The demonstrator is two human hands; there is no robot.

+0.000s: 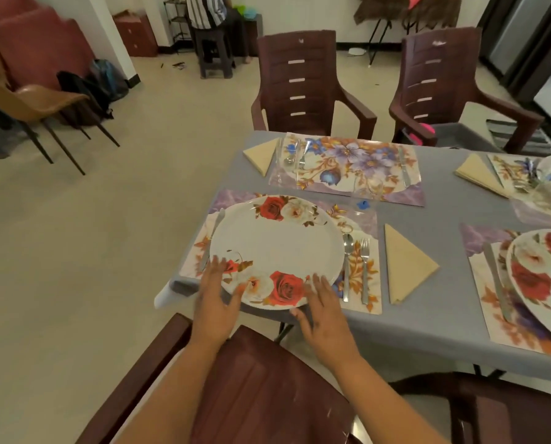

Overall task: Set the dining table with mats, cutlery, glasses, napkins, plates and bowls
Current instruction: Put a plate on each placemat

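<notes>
- Both hands hover at the near rim of the round white rose-patterned plate (277, 248): the left hand (215, 296) and right hand (324, 310) have fingers spread straight, gripping nothing.
- That plate sits on a floral place mat (357, 216) on the grey-clothed surface (428, 322).
- Beside it: one spoon (348, 261), one fork (365, 267), one folded beige napkin (405, 264).
- Four mats, three plates and three napkins are visible in all.
- Two dark brown plastic chairs (303, 84) stand beyond.

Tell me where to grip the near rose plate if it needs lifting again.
Take the plate by its rim at the near edge, one hand each side, where the left hand and right hand already sit. It lies flat, and that edge overhangs the mat, probably leaving room for fingers underneath.
</notes>
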